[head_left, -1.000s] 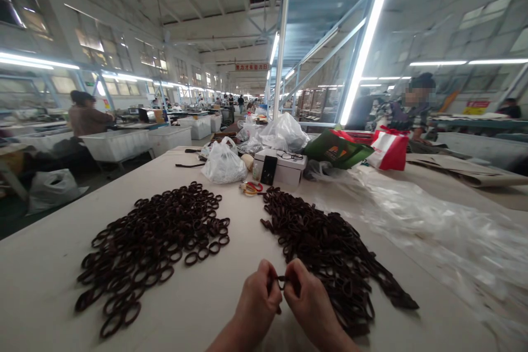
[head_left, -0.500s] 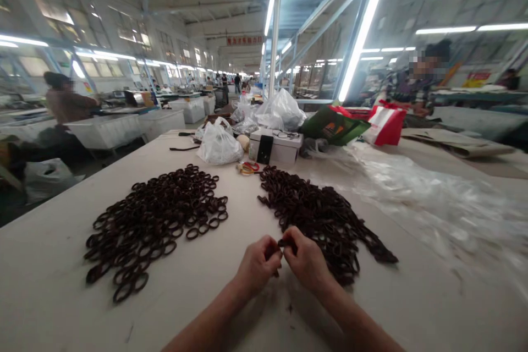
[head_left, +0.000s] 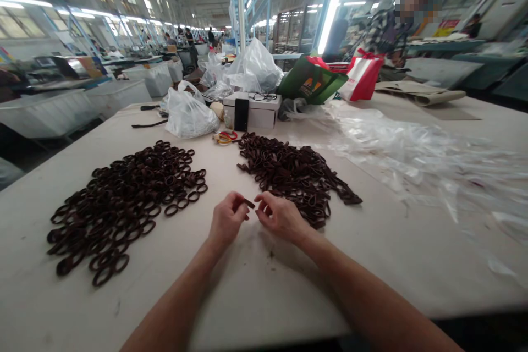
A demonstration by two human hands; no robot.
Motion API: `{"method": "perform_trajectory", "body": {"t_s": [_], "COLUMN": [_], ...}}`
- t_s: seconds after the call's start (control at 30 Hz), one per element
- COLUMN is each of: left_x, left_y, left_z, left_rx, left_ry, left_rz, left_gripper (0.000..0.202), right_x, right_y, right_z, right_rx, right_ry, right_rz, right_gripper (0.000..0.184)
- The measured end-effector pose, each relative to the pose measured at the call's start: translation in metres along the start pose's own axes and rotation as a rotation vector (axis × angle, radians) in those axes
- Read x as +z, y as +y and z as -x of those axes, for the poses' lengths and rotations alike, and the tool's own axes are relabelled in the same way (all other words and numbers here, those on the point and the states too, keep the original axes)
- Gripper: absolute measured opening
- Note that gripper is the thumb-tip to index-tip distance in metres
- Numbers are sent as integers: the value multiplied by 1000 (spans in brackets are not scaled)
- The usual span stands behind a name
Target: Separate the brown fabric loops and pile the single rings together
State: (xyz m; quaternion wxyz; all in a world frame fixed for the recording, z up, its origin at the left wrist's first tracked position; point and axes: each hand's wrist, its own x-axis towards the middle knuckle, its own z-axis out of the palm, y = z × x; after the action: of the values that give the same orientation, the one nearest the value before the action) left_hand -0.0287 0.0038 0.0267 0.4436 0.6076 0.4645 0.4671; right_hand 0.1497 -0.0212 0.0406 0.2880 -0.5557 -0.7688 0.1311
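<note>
My left hand is closed in a pinch on a small dark brown loop, whose end sticks out toward the right. Just across from that end, my right hand has its fingers curved and slightly apart, with nothing visible between them. A heap of flattened dark brown loops lies right behind my right hand. Over on the left spreads a pile of round, opened brown rings, several of them loose along its edge.
Red-and-yellow-handled scissors lie between the piles at the back. Behind them stand a white plastic bag, a white box with a black phone against it, and a green bag. Clear plastic sheeting covers the right side. A co-worker stands beyond.
My hands have drawn slightly apart, and the brown loop now shows in my left fingers. The camera view has tilted down and turned a little right.
</note>
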Motion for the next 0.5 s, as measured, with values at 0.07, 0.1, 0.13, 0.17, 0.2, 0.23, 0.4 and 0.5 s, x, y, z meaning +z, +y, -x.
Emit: {"method": "perform_trajectory", "body": {"t_s": [0.07,0.1,0.13,0.17,0.2,0.23,0.4,0.5], "left_x": [-27,-44,-63,-81,-98,-112,-116,-81], "left_y": [5,8,12,15,17,19,25,27], "left_z": [-14,-20,-26,-30,-33,-34,-31,-25], "left_rx": [-49,-57,-71,-93,-119,-147,-198,-247], "left_ry": [252,430,589,732,839,914,884,618], "left_rz": [275,437,593,723,827,909,1025,901], "left_gripper": [24,28,29,28,28,30,27,14], "right_x": [-14,-22,-29,-35,-39,-42,-37,-37], "right_y": [10,17,25,33,41,49,62,61], "right_z": [-4,-7,-8,-10,-11,-12,-15,-14], "right_rx": [23,52,90,131,169,200,243,240], "right_ry": [66,109,151,184,202,204,124,99], "right_rz": [72,124,184,248,310,368,555,590], "right_gripper": [20,21,22,23,23,24,22,22]}}
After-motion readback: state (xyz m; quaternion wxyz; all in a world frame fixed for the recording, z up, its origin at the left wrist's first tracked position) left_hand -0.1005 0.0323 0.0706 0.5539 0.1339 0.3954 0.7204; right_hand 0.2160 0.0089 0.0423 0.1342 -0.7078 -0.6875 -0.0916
